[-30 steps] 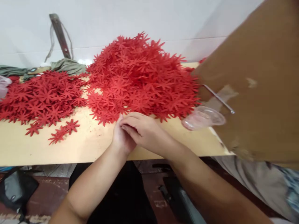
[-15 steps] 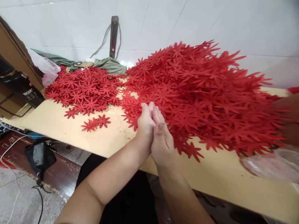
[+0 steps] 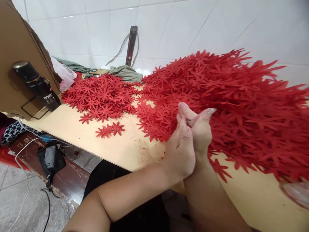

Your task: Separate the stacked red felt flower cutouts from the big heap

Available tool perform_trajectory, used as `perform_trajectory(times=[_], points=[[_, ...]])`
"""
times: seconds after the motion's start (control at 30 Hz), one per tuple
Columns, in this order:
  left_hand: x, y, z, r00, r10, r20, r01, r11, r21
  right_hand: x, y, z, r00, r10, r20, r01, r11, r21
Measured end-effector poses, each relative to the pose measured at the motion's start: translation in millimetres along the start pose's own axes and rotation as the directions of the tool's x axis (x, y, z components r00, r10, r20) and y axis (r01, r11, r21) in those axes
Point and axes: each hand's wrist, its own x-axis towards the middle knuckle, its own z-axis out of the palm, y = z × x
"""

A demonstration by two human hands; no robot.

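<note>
Fingers of both hands, pressed palm to palm, are now lifted off the table; apparently holding nothing. Big pile of red flowers at 2 o'clock.

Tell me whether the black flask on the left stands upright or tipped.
Tipped: the black flask leans in its wire holder against the cardboard.

head view looks down, close over the table.
</note>
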Motion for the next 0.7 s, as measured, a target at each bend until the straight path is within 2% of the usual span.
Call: perform_trajectory(times=[0.1, 0.23, 0.33, 0.43, 0.57, 0.63, 0.7], points=[[0.9, -2.1, 0.3, 0.999, 0.037, -0.028, -0.037, 0.999, -0.011, 3.3, -4.2, 7.0, 0.998, 0.057, -0.022, -0.052, 0.986, 0.156], [-1.5, -6.6, 4.2, 0.996, 0.027, -0.085, -0.030, 0.999, -0.038, 7.7, -11.0, 11.4, 0.994, 0.111, -0.026, -0.102, 0.969, 0.226], [-0.6, -9.2, 6.4, 0.993, 0.037, -0.111, -0.042, 0.998, -0.042, 8.8, -10.2, 9.4, 0.981, 0.187, 0.044, -0.192, 0.957, 0.216], [9.4, -9.4, 6.7, 0.989, 0.024, -0.144, -0.023, 1.000, 0.008, 4.3, -9.2, 3.5, 0.957, 0.238, 0.166, -0.266, 0.947, 0.181], [33.7, -7.6, 4.0, 0.975, -0.029, -0.222, 0.034, 0.999, 0.018, -13.2, -10.2, -2.3, 0.947, 0.146, 0.286, -0.207, 0.959, 0.196], [43.4, -6.4, 1.4, 0.965, -0.035, -0.261, 0.034, 0.999, -0.007, -24.1, -9.8, -1.2, 0.956, 0.086, 0.280, -0.160, 0.955, 0.251], [48.6, -4.8, -1.5, 0.956, -0.037, -0.292, 0.027, 0.999, -0.036, -32.8, -9.2, 2.6, 0.973, 0.072, 0.221, -0.140, 0.941, 0.307]])
